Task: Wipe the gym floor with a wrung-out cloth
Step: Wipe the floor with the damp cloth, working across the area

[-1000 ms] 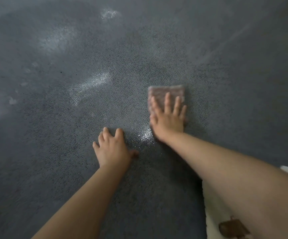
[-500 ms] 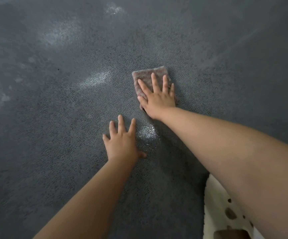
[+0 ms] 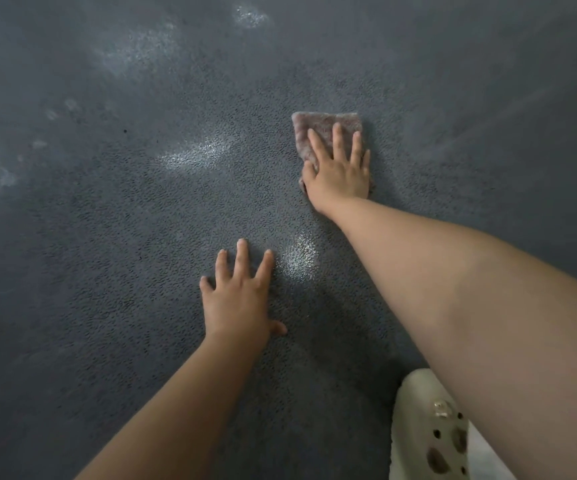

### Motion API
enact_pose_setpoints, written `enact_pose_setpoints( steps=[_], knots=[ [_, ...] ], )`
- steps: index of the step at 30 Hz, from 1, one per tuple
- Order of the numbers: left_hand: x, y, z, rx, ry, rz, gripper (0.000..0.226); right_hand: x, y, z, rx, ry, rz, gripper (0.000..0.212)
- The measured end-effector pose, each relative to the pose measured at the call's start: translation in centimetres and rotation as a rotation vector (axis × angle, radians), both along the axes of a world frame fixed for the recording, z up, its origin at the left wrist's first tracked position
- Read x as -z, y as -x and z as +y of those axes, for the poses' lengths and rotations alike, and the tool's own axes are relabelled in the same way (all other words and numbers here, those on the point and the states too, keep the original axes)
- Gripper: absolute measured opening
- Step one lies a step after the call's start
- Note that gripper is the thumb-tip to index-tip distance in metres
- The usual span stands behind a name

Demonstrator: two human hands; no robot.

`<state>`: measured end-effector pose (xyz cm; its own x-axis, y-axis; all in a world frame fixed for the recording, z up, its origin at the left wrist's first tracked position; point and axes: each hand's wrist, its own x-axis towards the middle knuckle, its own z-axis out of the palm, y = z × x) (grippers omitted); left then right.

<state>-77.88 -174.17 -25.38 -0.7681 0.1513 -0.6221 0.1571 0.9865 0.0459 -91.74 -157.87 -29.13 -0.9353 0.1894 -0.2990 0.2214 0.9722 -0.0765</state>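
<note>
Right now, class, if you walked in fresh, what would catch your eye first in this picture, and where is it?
First, the right hand pressing flat on a pinkish-grey cloth, right of centre on the dark speckled floor. Next, the left hand spread flat on the bare floor, nearer the person. Between them a shiny patch glints, and a pale clog with holes shows at the lower right.

Both bare arms reach forward; the left hand [image 3: 237,299] lies flat with spread fingers [image 3: 242,254], the right hand [image 3: 340,171] flat ahead of it.
</note>
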Motion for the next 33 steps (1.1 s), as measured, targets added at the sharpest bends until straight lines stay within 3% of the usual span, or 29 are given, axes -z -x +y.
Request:
enact_pose_setpoints(
  steps=[9, 13, 16, 20, 26, 28, 33],
  knots=[
    [0.0, -0.1, 0.0, -0.001, -0.009, -0.005, 0.115, -0.1, -4.7, 11.3, 0.518, -0.025, -0.007, 0.056],
    [0.1, -0.3, 0.1, -0.007, -0.018, 0.001, 0.115, -0.6, -6.8, 11.7, 0.705, -0.017, -0.029, 0.056],
    [0.1, -0.1, 0.3, -0.029, -0.025, -0.003, 0.116, -0.6, -7.6, 8.1, 0.619, -0.026, -0.041, 0.056],
    [-0.1, 0.2, 0.6, -0.035, -0.008, -0.027, 0.117, 0.0, -8.9, 3.0, 0.291, -0.028, -0.018, 0.056],
    [-0.3, 0.6, 1.1, -0.045, 0.008, -0.055, 0.118, 0.1, -6.7, 7.2, 0.087, -0.043, -0.035, 0.053],
    [-0.2, 0.6, 0.9, -0.042, -0.006, -0.056, 0.117, -0.2, -5.8, 9.6, 0.153, -0.047, -0.053, 0.054],
    [0.0, 0.3, 0.5, -0.049, -0.052, -0.047, 0.117, -0.3, -7.7, 12.1, 0.548, -0.031, -0.048, 0.056]
  ],
)
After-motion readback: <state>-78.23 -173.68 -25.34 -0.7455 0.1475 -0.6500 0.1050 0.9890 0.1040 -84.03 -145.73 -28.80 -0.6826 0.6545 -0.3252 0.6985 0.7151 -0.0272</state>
